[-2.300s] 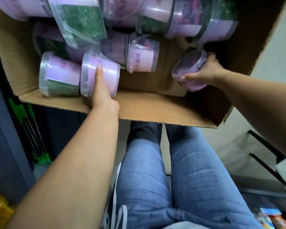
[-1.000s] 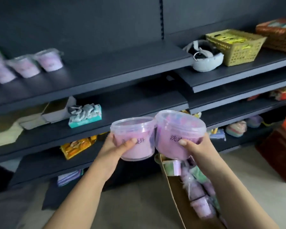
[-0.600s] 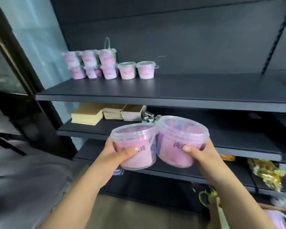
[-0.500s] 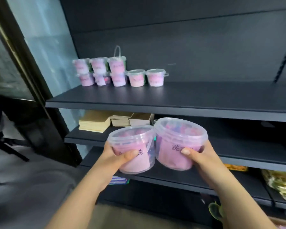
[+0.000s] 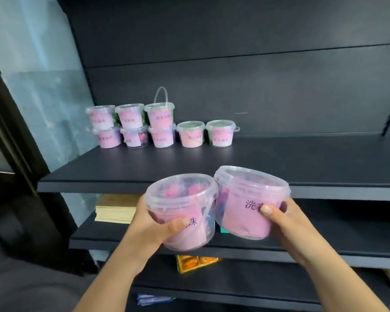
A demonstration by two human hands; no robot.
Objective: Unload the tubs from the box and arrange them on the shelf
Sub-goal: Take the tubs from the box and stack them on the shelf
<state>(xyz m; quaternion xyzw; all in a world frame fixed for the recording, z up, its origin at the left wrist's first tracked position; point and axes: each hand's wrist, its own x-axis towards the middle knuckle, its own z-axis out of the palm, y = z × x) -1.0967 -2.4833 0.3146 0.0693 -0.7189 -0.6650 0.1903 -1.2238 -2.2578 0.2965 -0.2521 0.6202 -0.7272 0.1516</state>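
My left hand (image 5: 154, 228) grips a clear tub with a pink label (image 5: 182, 208), held upright with my thumb across its front. Beside it, my right hand (image 5: 284, 224) grips a second pink-labelled tub (image 5: 250, 199), tilted slightly and touching the first. Both tubs hover just in front of the edge of the dark top shelf (image 5: 279, 163). At the back left of that shelf stand several matching tubs (image 5: 160, 127), three stacks of two and two singles to their right. The box is out of view.
Lower dark shelves (image 5: 324, 246) run beneath my hands. A stack of tan boards (image 5: 115, 209) lies on the middle shelf at left. Yellow packets (image 5: 196, 262) and a blue item (image 5: 153, 299) lie lower down. A glass panel (image 5: 38, 86) and dark frame stand at the left.
Both tubs were taken out of the box, then my view swung from the right-hand shelves to this shelf. My hands have since risen with the tubs towards the top shelf's front edge.
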